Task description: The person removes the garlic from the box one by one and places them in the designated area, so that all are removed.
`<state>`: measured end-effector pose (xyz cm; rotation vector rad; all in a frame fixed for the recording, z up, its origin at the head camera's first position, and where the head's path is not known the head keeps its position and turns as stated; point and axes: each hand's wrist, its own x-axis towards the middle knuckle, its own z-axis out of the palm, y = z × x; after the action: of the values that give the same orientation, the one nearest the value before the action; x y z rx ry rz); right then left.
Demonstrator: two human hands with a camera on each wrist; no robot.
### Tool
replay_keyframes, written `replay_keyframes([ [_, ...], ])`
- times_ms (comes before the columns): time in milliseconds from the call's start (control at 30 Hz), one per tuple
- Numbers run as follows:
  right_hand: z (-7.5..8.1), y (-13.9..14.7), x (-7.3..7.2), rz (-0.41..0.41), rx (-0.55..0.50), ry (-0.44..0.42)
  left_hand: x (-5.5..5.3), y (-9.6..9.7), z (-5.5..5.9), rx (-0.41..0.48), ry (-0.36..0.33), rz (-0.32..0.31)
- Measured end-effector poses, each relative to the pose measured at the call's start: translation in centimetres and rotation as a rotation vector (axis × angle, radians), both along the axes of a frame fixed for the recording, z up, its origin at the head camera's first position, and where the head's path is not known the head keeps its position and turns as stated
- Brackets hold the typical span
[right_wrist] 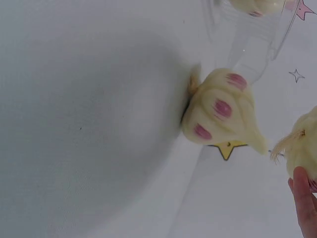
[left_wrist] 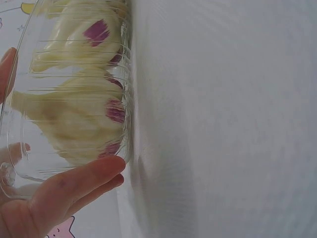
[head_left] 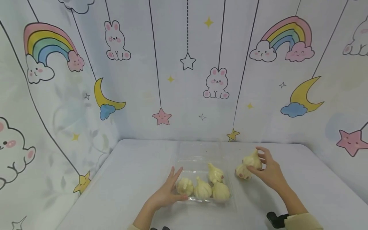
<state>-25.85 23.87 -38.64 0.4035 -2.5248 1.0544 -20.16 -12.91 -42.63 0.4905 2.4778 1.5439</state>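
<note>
A clear plastic box (head_left: 191, 167) sits mid-table, its see-through lid (head_left: 198, 148) laid back behind it. Several pale garlic bulbs (head_left: 203, 189) lie inside, along the front and right side. With fingers spread and fairly straight, my left hand (head_left: 164, 192) touches the box's left side; its thumb (left_wrist: 81, 186) lies against the front wall. To the right of the box, my right hand (head_left: 271, 171) pinches a garlic bulb (head_left: 253, 160) between thumb and fingers, neck upward. A second garlic bulb (right_wrist: 220, 110), marked with purple patches, rests on the table beside and below the held one.
The white table (head_left: 138, 172) reaches back to a hanging cloth (head_left: 138, 95) printed with rabbits, stars and rainbows. Cloth also rises on the left and right. A black strap piece (head_left: 276, 220) shows at my right wrist.
</note>
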Motion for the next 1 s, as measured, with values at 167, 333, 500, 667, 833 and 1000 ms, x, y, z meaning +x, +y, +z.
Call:
replay_keyframes([
  [167,-0.2,0.8,0.0,-0.028,0.024,-0.038,-0.1,-0.1,-0.1,0.011,-0.018,-0.01],
  [333,-0.7,1.6,-0.1,-0.051,0.058,-0.079,-0.1,-0.1,-0.1,0.015,-0.024,-0.011],
  [500,-1.2,2.3,-0.4,-0.073,0.076,-0.081,0.0,-0.1,-0.1,0.019,-0.026,-0.013],
  [667,-1.7,3.0,-0.9,-0.097,0.108,-0.097,-0.1,-0.1,-0.1,0.017,-0.019,-0.013],
  [833,-1.9,3.6,-1.6,-0.089,0.125,-0.122,0.0,-0.2,-0.1,0.011,-0.018,-0.011],
  [1000,-2.3,4.0,-2.4,-0.075,0.155,-0.13,-0.1,-0.2,-0.2,0.012,-0.017,-0.01],
])
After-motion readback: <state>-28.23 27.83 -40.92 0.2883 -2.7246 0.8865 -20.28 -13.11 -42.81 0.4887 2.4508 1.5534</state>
